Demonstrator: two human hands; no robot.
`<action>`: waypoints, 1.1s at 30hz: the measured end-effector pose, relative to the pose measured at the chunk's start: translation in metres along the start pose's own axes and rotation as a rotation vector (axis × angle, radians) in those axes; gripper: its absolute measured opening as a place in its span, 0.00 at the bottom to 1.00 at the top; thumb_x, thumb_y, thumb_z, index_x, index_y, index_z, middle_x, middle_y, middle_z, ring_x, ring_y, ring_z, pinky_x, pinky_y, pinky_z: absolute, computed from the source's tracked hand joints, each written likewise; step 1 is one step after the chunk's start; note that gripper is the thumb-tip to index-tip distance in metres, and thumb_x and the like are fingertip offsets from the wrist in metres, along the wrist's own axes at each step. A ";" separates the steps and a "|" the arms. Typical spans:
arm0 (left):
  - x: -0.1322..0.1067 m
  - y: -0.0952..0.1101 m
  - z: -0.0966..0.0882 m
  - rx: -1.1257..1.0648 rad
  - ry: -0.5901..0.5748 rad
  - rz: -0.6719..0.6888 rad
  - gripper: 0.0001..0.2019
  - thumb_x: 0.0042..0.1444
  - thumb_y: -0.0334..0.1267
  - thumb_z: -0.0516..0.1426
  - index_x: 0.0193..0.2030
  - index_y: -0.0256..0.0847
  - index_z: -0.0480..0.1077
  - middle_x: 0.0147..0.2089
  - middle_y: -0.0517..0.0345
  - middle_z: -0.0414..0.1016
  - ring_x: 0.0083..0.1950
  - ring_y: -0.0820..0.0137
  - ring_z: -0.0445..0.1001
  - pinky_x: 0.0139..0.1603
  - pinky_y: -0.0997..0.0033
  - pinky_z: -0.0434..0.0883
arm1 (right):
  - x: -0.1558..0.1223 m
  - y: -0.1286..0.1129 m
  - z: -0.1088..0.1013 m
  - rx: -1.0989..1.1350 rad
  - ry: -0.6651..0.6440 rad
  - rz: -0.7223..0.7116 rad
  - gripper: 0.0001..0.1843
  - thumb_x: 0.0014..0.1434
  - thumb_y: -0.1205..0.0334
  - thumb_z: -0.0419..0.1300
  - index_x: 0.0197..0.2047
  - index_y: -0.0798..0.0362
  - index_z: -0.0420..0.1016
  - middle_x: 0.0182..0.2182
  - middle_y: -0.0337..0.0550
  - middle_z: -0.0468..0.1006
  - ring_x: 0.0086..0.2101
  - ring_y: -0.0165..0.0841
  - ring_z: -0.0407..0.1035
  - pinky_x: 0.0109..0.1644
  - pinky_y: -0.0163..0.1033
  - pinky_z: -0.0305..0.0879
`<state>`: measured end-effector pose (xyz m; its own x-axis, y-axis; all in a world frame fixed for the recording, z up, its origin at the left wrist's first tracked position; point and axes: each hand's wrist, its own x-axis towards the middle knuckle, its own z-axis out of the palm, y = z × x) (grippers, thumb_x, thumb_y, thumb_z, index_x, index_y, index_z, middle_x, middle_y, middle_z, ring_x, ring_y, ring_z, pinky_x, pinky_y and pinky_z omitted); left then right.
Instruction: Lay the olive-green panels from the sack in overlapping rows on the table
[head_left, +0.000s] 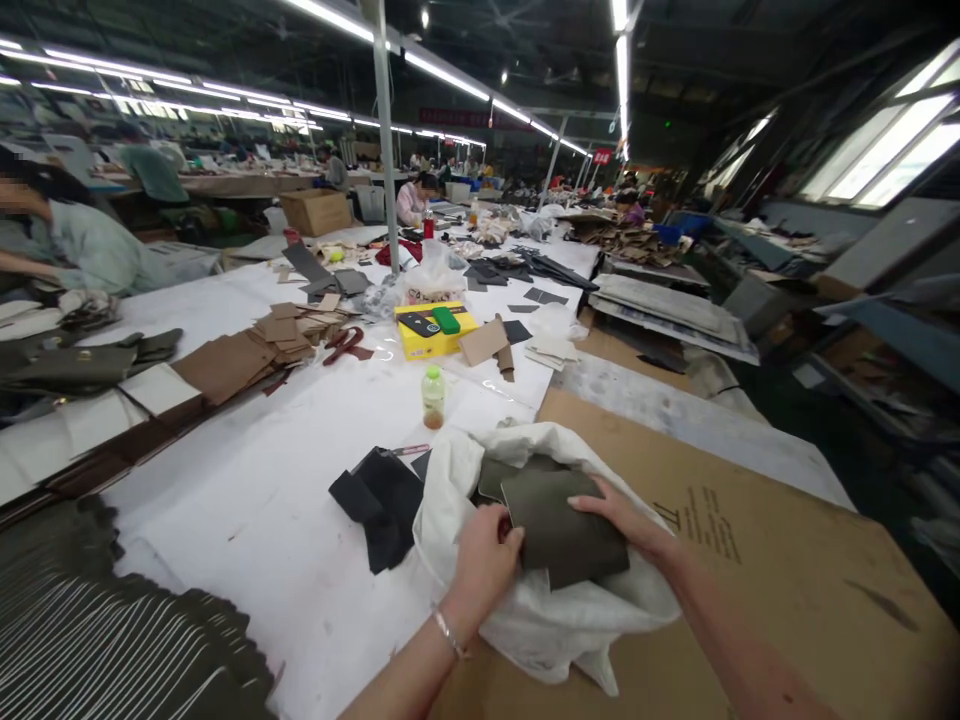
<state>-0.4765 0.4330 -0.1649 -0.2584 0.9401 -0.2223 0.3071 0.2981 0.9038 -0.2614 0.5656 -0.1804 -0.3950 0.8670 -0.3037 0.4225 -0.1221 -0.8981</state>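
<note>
A white cloth sack point(540, 610) lies open on the table edge, with dark olive leather pieces point(562, 530) inside its mouth. My left hand point(484, 560) is closed on the near left edge of the top leather piece. My right hand point(622, 515) rests on the piece's far right side, fingers curled over its top edge. A pile of black fabric pieces point(382, 500) lies just left of the sack.
A small bottle point(433, 397) stands beyond the sack. A yellow box point(435, 330), red scissors point(343, 345) and brown cut pieces point(255, 350) lie further back. Brown cardboard point(787, 560) covers the right. Dark stacked pieces point(112, 620) sit near left. Other workers sit at far tables.
</note>
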 end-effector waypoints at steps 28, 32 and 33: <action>-0.094 -0.056 -0.103 -0.957 -0.059 -0.281 0.21 0.40 0.30 0.59 0.45 0.33 0.66 0.27 0.61 0.67 0.19 0.80 0.63 0.15 0.83 0.60 | -0.012 -0.047 0.116 -0.696 -0.534 -0.300 0.34 0.42 0.59 0.67 0.55 0.44 0.73 0.42 0.47 0.76 0.41 0.50 0.69 0.49 0.50 0.62; -0.104 -0.061 -0.130 -1.000 -0.027 -0.264 0.22 0.39 0.30 0.59 0.46 0.32 0.66 0.28 0.60 0.67 0.19 0.81 0.62 0.15 0.83 0.59 | 0.021 -0.041 0.110 -0.732 -0.439 -0.211 0.45 0.51 0.49 0.63 0.69 0.52 0.53 0.51 0.55 0.72 0.49 0.49 0.67 0.54 0.49 0.61; -0.108 -0.063 -0.134 -0.958 -0.004 -0.270 0.22 0.39 0.30 0.58 0.46 0.33 0.66 0.27 0.61 0.66 0.19 0.81 0.61 0.15 0.83 0.59 | 0.016 -0.038 0.116 -0.757 -0.434 -0.229 0.47 0.50 0.48 0.65 0.69 0.52 0.54 0.53 0.56 0.70 0.52 0.51 0.64 0.58 0.51 0.58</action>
<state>-0.5903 0.2907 -0.1487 -0.2069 0.8617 -0.4633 -0.6312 0.2442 0.7362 -0.3786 0.5283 -0.1887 -0.7441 0.5535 -0.3740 0.6588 0.5154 -0.5480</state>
